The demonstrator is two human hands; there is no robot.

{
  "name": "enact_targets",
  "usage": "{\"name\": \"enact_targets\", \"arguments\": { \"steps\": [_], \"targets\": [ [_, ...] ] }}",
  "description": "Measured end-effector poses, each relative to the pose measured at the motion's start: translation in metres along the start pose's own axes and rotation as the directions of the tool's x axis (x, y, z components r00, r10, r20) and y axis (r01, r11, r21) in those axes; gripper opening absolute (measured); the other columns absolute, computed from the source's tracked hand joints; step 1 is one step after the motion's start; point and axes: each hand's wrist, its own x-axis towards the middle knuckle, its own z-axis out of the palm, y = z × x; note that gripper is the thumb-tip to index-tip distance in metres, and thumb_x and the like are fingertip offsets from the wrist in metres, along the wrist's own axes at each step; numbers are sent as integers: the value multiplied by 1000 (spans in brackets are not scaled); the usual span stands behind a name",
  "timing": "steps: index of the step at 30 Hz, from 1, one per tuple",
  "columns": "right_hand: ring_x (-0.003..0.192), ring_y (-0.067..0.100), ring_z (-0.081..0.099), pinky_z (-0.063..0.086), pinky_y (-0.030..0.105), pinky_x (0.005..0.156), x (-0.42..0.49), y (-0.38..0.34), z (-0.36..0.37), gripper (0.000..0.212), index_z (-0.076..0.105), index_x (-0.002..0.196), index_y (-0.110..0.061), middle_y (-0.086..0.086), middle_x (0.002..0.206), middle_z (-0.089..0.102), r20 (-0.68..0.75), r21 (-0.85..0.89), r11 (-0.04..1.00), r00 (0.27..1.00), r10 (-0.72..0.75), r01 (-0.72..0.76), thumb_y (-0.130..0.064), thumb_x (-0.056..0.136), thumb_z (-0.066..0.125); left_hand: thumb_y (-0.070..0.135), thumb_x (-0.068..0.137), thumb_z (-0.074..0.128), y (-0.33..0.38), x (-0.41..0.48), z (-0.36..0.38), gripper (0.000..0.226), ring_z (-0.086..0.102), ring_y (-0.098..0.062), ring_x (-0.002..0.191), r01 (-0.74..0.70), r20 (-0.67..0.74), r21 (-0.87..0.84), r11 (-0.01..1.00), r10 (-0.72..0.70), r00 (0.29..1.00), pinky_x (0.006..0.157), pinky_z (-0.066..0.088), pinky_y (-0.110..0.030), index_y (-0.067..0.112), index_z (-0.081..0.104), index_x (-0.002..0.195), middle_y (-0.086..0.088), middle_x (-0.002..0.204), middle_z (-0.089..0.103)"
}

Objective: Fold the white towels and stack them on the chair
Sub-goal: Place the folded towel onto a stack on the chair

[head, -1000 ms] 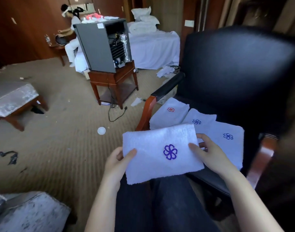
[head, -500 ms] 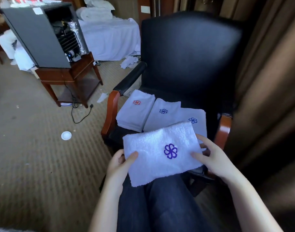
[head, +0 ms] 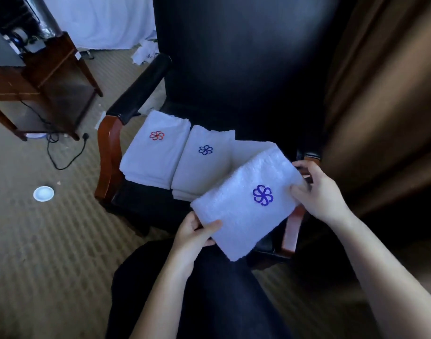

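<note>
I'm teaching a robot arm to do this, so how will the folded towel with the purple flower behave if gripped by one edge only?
Probably floppy: the folded towel is thick terry cloth, and both the left hand and right hand support it at opposite ends. Likely light, since the fingers pinch it without visible strain. Its fuzzy surface should resist slipping, though the layers might fall open.

Fluffy terry towel (head: 246,204), glossy wooden chair (head: 109,152)

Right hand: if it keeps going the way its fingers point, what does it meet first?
The right hand points left across the held towel; beyond it, probably the blue-logo stack on the chair. Depth is unclear.
</note>
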Motion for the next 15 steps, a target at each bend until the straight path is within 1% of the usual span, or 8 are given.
{"name": "enact_targets", "arguments": {
  "steps": [1, 2, 4, 7, 9, 12, 14, 15],
  "targets": [
    [77, 20, 64, 52, 31, 70, 16, -1, -2, 50, 52, 126, -24, 3, 91, 67, 6, -58, 998, 1000, -25, 25, -11, 80, 64, 12, 85, 74, -2, 9, 7, 46, 68, -12, 101, 15, -3, -9, 1000, -15, 1000, 88, 57, -44, 25, 53, 124, 3, 114, 70],
    [73, 21, 62, 52, 34, 70, 33, -3, -4, 49, 51, 126, -23, 2, 88, 65, 18, -112, 992, 998, -56, 57, -11, 80, 63, 13, 84, 74, -5, 17, 13, 49, 68, -12, 101, 32, -10, -13, 999, -32, 999, 86, 58, -42, 28, 50, 124, 1, 114, 70],
    [71, 18, 58, 48, 32, 68, 72, -4, -5, 46, 51, 125, -23, 1, 91, 63, 52, -206, 971, 992, -117, 125, -12, 81, 60, 17, 85, 73, -9, 36, 26, 47, 69, -16, 98, 62, -14, -31, 998, -62, 998, 79, 59, -37, 31, 47, 121, -4, 111, 68],
    [86, 22, 59, 46, 31, 70, 132, -4, -4, 45, 51, 126, -22, 5, 105, 63, 127, -345, 916, 977, -173, 207, -13, 82, 56, 24, 90, 68, -11, 67, 48, 42, 71, -26, 91, 109, -12, -125, 986, -111, 994, 72, 59, -35, 20, 50, 127, -10, 112, 68],
    [94, 23, 59, 50, 34, 76, 163, -4, 0, 45, 50, 128, -20, 6, 111, 61, 201, -384, 892, 964, -172, 239, -11, 84, 54, 22, 91, 67, -12, 86, 60, 44, 71, -26, 87, 119, -35, -133, 984, -125, 992, 69, 58, -33, 11, 50, 129, -11, 110, 68],
    [93, 21, 58, 52, 38, 78, 200, 6, 11, 42, 47, 130, -20, 7, 112, 60, 328, -435, 859, 936, -129, 271, -9, 90, 53, 27, 88, 68, -20, 115, 72, 44, 71, -22, 85, 125, -94, -85, 988, -133, 987, 66, 58, -31, 11, 54, 126, -9, 109, 67],
    [95, 20, 57, 52, 37, 80, 214, 16, 20, 41, 45, 131, -21, 7, 114, 59, 380, -469, 843, 922, -74, 262, -9, 93, 52, 35, 81, 70, -27, 129, 76, 49, 71, -19, 87, 120, -130, -12, 993, -121, 984, 64, 58, -28, 12, 57, 123, -10, 114, 65],
    [97, 21, 56, 51, 37, 81, 220, 21, 25, 40, 45, 131, -22, 7, 115, 58, 395, -489, 835, 917, -47, 253, -9, 94, 51, 34, 81, 69, -31, 135, 77, 47, 71, -18, 86, 114, -158, 40, 993, -106, 982, 63, 58, -28, 11, 58, 121, -9, 113, 65]
  ]
}}
